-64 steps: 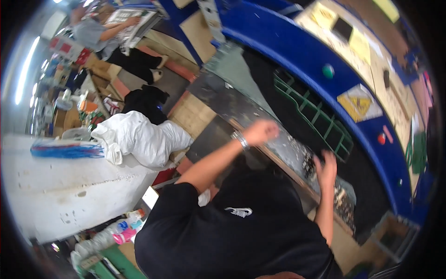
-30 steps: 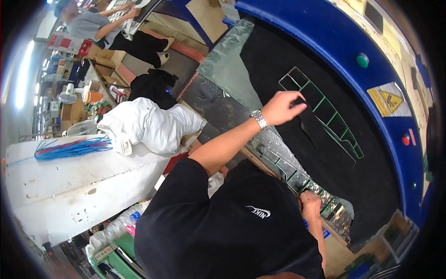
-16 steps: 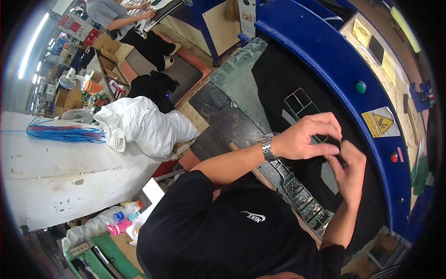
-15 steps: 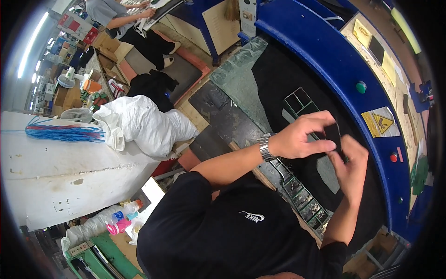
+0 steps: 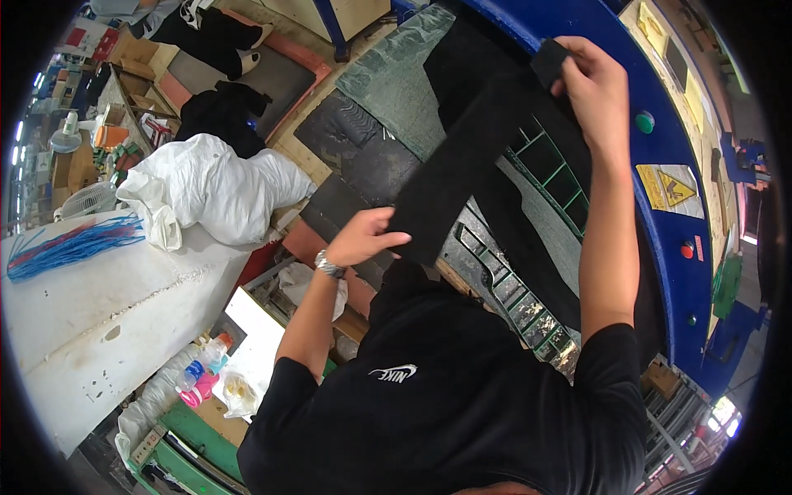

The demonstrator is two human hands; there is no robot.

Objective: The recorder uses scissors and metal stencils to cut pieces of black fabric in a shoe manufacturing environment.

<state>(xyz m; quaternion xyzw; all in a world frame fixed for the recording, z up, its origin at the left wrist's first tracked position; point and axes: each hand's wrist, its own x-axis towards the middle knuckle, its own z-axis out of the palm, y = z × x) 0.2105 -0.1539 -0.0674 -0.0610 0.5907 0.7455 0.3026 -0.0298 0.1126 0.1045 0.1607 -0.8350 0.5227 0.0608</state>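
A long strip of black sheet material (image 5: 462, 177) stretches diagonally in front of me. My left hand (image 5: 363, 238) pinches its near left end between thumb and fingers. Higher up on the right, my right hand (image 5: 592, 82) is closed on a small dark piece of the same-looking material (image 5: 549, 63). Whether that piece joins the strip I cannot tell. Beneath the strip, a green metal cutting die with several compartments (image 5: 551, 175) lies on a black sheet. Nearer me lies a second such die (image 5: 521, 307) with scraps inside it.
A blue machine beam (image 5: 652, 198) with green and red buttons curves along the right. A green cutting board (image 5: 404, 62) shows at the back. On the left are a white sack (image 5: 219, 190) and a white table (image 5: 124, 318) with blue strands. Another person stands at the far left.
My hands have moved apart, the left toward me and leftward, the right up and away. The long black strip is now spread between them. My view has shifted right.
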